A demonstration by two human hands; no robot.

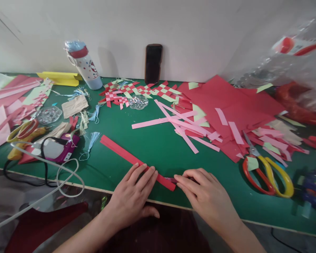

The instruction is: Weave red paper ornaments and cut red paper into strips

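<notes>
A folded-looking red paper strip lies slantwise near the table's front edge. The fingers of my left hand rest flat across it, pressing it down, with the thumb apart. My right hand is closed in a pinch around a slim, purplish tool, whose tip meets the strip near its right end. Most of that tool is hidden by my fingers, so its kind is unclear. Beyond the strip, a loose pile of pink paper strips is spread on the green table.
Large scissors lie right of my right hand, by red paper sheets. At the back stand a phone and a bottle, near woven paper pieces and a dish of gems. Cables cross the left front edge.
</notes>
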